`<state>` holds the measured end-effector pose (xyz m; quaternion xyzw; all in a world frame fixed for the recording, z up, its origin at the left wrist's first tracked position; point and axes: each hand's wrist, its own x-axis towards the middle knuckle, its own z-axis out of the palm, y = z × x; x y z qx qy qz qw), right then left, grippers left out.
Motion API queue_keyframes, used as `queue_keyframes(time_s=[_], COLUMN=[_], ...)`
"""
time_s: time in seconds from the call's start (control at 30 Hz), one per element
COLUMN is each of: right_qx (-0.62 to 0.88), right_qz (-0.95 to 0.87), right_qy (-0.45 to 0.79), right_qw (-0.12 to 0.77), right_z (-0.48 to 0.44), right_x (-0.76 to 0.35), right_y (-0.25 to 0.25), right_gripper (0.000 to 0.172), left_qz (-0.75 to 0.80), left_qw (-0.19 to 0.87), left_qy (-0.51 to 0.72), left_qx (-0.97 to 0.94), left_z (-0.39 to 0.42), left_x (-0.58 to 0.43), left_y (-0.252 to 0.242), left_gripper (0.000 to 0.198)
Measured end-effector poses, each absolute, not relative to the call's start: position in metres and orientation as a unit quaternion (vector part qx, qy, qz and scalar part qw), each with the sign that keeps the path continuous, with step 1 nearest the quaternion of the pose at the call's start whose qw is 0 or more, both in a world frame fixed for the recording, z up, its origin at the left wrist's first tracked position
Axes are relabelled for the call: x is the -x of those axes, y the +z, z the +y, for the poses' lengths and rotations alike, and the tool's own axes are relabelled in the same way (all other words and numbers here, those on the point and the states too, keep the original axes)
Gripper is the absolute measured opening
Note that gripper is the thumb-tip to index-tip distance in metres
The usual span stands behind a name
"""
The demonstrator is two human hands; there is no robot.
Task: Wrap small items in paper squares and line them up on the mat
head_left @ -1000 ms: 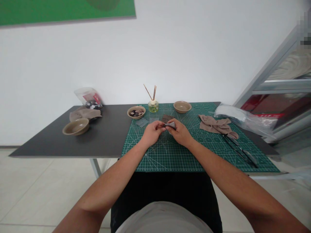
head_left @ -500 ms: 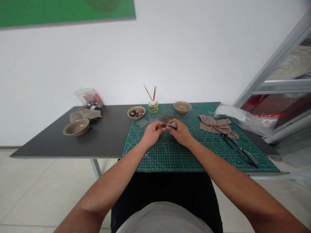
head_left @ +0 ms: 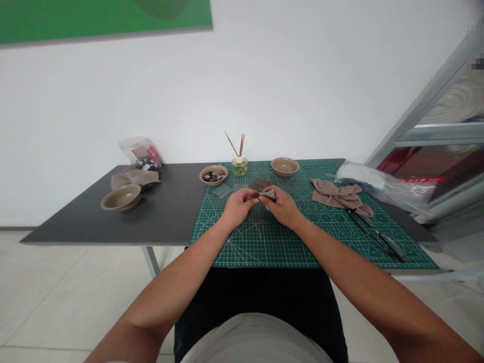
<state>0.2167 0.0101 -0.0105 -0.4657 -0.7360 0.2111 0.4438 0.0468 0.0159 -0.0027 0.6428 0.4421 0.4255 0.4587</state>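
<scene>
A small grey piece of what looks like cloth (head_left: 269, 194) is gathered between my two hands above the green cutting mat (head_left: 257, 249). Pinched at its narrow, darker left end, it is held by the thumb and fingers of my left hand (head_left: 238, 205). My right hand (head_left: 283, 207) closes round its wider, flared part. Fingertips of both hands nearly meet, and they hide part of the piece. Just behind them on the mat lie a dark brown flat square (head_left: 262, 184) and a grey-blue flat square (head_left: 222, 190).
A bowl of dark and brown pieces (head_left: 214, 175), a reed diffuser (head_left: 239, 166) and another bowl (head_left: 285, 167) stand at the back. Rightward lie a brown cloth (head_left: 336, 193), black-framed glasses (head_left: 376, 234) and plastic wrapping (head_left: 378, 184). Leftward are a bowl (head_left: 121, 198), cloth (head_left: 134, 178) and clear jar (head_left: 138, 150).
The view has shifted very slightly, so the table appears a little further right. Both hands keep the same hold on the grey cloth piece.
</scene>
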Motion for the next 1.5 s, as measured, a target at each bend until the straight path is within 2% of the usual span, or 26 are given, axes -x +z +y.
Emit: queue_keyframes(time_s=[1.5], right_qx=[0.455], right_qz=[-0.752], right_qy=[0.208], right_qw=[0.429], right_z=[0.0096], right_x=[-0.2163], right_y=[-0.0103], right_gripper=[0.016], left_qz=[0.446], left_qw=[0.459], left_qy=[0.422], left_qx=[-0.642], left_z=[0.0137], left_x=[-0.0467], left_y=[0.0019], left_gripper=[0.015])
